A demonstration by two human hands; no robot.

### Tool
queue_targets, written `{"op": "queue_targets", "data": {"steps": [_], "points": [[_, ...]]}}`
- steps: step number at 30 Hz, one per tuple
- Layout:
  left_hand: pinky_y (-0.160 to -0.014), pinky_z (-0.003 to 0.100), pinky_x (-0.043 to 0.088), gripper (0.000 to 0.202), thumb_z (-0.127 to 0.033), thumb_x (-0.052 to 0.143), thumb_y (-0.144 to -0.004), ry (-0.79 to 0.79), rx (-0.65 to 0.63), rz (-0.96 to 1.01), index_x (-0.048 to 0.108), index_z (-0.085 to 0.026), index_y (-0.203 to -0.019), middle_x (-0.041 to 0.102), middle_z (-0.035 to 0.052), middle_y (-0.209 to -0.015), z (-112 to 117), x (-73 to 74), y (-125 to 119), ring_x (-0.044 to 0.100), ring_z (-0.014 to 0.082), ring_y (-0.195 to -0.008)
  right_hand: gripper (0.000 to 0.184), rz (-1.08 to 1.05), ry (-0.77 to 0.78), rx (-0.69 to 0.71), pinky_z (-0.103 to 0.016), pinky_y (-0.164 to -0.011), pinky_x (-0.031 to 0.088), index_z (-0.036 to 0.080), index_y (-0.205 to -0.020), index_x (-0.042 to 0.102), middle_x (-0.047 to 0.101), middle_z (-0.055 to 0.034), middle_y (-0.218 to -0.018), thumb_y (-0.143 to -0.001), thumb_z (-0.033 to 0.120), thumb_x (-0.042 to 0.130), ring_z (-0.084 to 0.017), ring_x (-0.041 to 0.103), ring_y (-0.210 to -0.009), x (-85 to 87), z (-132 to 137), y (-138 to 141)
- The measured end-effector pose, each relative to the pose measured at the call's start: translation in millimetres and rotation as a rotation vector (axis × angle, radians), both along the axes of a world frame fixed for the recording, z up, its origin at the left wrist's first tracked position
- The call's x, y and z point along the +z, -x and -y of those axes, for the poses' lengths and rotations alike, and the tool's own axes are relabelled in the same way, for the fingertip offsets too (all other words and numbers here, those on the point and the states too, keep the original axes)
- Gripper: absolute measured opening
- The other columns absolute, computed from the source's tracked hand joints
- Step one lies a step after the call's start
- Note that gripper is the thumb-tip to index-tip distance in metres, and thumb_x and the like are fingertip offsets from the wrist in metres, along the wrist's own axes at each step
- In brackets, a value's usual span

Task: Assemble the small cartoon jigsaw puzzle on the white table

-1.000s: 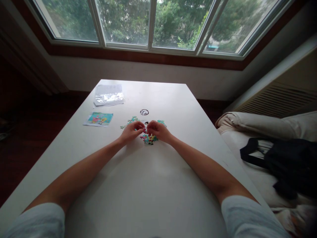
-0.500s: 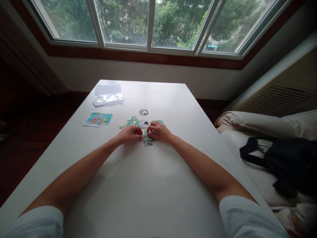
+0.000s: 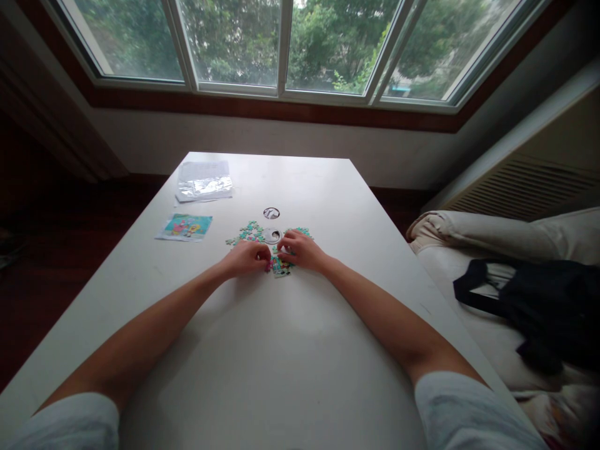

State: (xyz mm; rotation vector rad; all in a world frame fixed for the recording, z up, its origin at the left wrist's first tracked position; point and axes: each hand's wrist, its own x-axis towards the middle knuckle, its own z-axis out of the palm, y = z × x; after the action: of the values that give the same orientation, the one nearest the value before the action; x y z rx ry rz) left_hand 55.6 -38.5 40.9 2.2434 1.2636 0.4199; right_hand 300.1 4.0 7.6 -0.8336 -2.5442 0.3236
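Note:
A small joined patch of jigsaw puzzle (image 3: 282, 269), multicoloured, lies on the white table between my hands. My left hand (image 3: 247, 257) is closed in a pinch at the patch's left edge, where a pink puzzle piece (image 3: 268, 267) shows by the fingertips. From the right, my right hand (image 3: 304, 249) reaches over the patch with bent fingers at its upper part; what those fingertips grip, if anything, is hidden. Loose green and teal puzzle pieces (image 3: 252, 231) lie beyond my left hand. More loose pieces (image 3: 304, 231) show behind my right hand.
Two round discs (image 3: 271, 213) lie beyond the hands, one behind the other. A colourful picture sheet (image 3: 185, 227) rests at the left, with papers and a clear plastic bag (image 3: 205, 181) behind it. A sofa with a black bag (image 3: 548, 300) stands beyond the table's right edge.
The puzzle patch has turned slightly and shifted a little right. My left hand has moved slightly right and nearer to me; my right hand has barely moved.

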Motion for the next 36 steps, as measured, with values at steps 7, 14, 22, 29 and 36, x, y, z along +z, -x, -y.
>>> {"op": "queue_targets", "data": {"steps": [7,14,22,29,36], "points": [[-0.065,0.024,0.036,0.011,-0.033,0.069,-0.080,-0.036,-0.037,-0.013,0.075,-0.024,-0.079,0.067,-0.0028,-0.068,1.5,-0.3,-1.0,0.058,0.0139,-0.066,0.017,0.007,0.016,-0.005,-0.032,-0.086,0.042,0.022,-0.098,0.072,0.062,-0.0057,-0.094,-0.093,0.038,0.069,-0.021,0.055,-0.094,-0.3,-0.3,1.0],[-0.064,0.024,0.035,0.011,-0.033,0.070,-0.081,-0.028,-0.039,0.009,0.075,-0.023,-0.078,0.067,-0.0021,-0.070,3.8,0.1,-3.4,0.057,0.0133,-0.066,0.017,0.002,0.024,-0.004,-0.032,-0.087,0.041,0.022,-0.098,0.071,0.062,-0.0058,-0.095,-0.094,0.038,0.068,-0.021,0.055,-0.094,-0.4,-0.4,0.7],[-0.066,0.023,0.035,0.010,-0.030,0.070,-0.081,-0.003,-0.075,0.007,0.077,-0.024,-0.081,0.067,-0.0022,-0.070,2.2,0.8,-2.4,0.058,0.0134,-0.069,0.016,-0.016,0.018,0.008,-0.032,-0.085,0.041,0.022,-0.097,0.071,0.061,-0.0054,-0.093,-0.093,0.037,0.070,-0.021,0.054,-0.093,-0.7,-1.0,0.7],[-0.074,0.024,0.039,0.010,-0.029,0.069,-0.084,-0.023,-0.140,0.004,0.078,-0.025,-0.083,0.070,-0.0024,-0.073,-1.0,-2.4,1.2,0.061,0.0139,-0.073,0.015,-0.036,0.009,0.020,-0.033,-0.084,0.041,0.022,-0.096,0.069,0.061,-0.0053,-0.092,-0.093,0.037,0.070,-0.021,0.054,-0.092,-3.7,-2.3,0.5],[-0.080,0.028,0.036,0.013,-0.028,0.065,-0.089,-0.110,-0.210,-0.028,0.077,-0.024,-0.084,0.071,-0.0018,-0.075,-0.1,0.8,0.7,0.062,0.0147,-0.076,0.016,-0.043,0.018,0.021,-0.033,-0.084,0.041,0.022,-0.096,0.070,0.061,-0.0055,-0.092,-0.094,0.038,0.069,-0.021,0.053,-0.092,-4.9,-3.0,0.6]]}}
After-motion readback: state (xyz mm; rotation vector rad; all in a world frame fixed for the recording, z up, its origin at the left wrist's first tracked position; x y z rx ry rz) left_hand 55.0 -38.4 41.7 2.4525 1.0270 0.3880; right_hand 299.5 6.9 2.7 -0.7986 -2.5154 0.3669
